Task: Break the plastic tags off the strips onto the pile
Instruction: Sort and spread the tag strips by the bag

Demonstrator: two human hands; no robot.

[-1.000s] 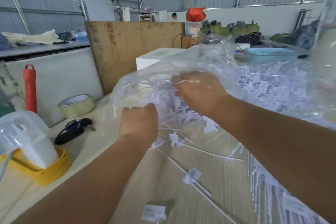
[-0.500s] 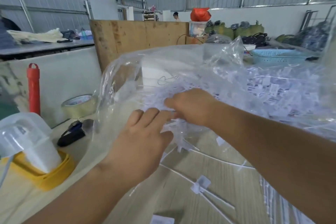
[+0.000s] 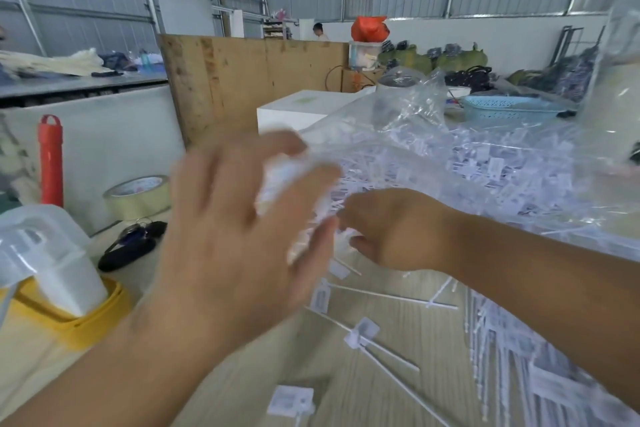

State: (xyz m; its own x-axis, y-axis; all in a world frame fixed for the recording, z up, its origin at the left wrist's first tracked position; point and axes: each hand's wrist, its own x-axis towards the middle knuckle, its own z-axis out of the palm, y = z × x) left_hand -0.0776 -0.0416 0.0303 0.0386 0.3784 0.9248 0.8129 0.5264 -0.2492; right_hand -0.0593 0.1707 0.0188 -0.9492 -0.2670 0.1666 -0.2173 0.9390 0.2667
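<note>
I see white tags (image 3: 362,331) on thin white strips (image 3: 388,297), lying on a pale bench (image 3: 398,333) with light wood lines. The big bag (image 3: 408,114) is clear and shiny, with a pile (image 3: 485,166) of white and grey bits inside. On my left I see a red post (image 3: 51,159), a tan tape roll (image 3: 138,196), black keys (image 3: 130,246) and a yellow tray (image 3: 86,319). Far back I see a light blue basket (image 3: 509,109) with small holes, and a brown board (image 3: 249,80).
</note>
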